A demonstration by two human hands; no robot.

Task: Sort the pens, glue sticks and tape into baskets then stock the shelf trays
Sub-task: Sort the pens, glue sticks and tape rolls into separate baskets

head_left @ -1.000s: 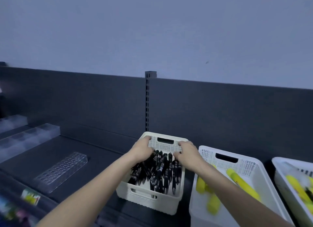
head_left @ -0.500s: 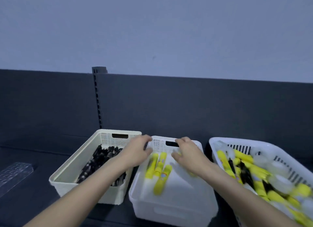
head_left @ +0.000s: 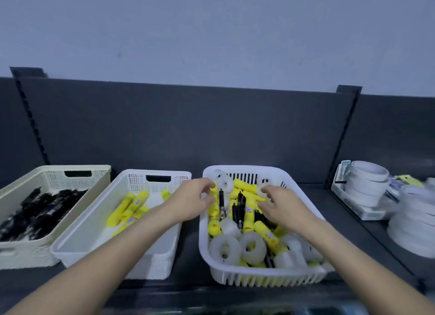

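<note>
Grips first: left hand [head_left: 193,200] hovers loosely curled at the mixed basket's [head_left: 247,280] left rim, nothing in it. Right hand [head_left: 283,208] digs curled fingers into the pile, and its hold is unclear. Pens [head_left: 237,211] lie mid-basket, long axis near-to-far, wedged between glue sticks [head_left: 243,185] and tape rolls [head_left: 224,247]. The risk is that a hasty pull drags a neighbour along into the wrong basket.

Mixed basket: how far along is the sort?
Done: pens lie in the cream basket, some glue sticks in the white basket. In hand: left hand and right hand reach into the mixed basket; grip unclear. Left: its pens, glue and tape rolls; shelf stocking.
</note>
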